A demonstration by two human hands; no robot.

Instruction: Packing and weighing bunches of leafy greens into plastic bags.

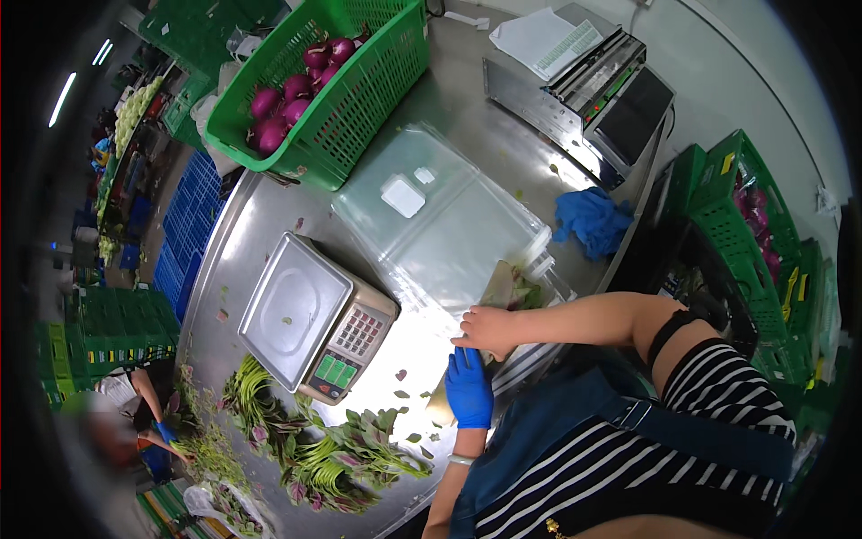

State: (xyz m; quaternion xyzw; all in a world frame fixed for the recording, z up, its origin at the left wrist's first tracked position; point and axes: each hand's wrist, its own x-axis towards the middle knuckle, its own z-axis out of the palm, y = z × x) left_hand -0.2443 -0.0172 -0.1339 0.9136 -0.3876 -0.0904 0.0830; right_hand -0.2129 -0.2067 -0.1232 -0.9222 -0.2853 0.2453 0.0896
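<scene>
Across steel table (pixel 259 220): scale (pixel 296 310) and greens (pixel 328 458) to the left, clear bags (pixel 480 220) farther out. Close to the person, beige wrapper (pixel 496 286) with leaves (pixel 526 293) at its far end. Over it, bare right hand (pixel 488 331), fingers bent; just below, gloved left hand (pixel 470 390). Cannot tell either grip's tightness.

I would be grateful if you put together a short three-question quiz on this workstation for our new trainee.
1. What is in the large green basket at the top of the picture?
A) carrots
B) red onions
C) potatoes

2. True or false: the left hand is bare and the right hand is gloved.

3. What stands beside the bunched leafy greens, with a keypad on its front?

Key:
1. B.
2. False: the left is gloved, the right bare.
3. A weighing scale.
</scene>
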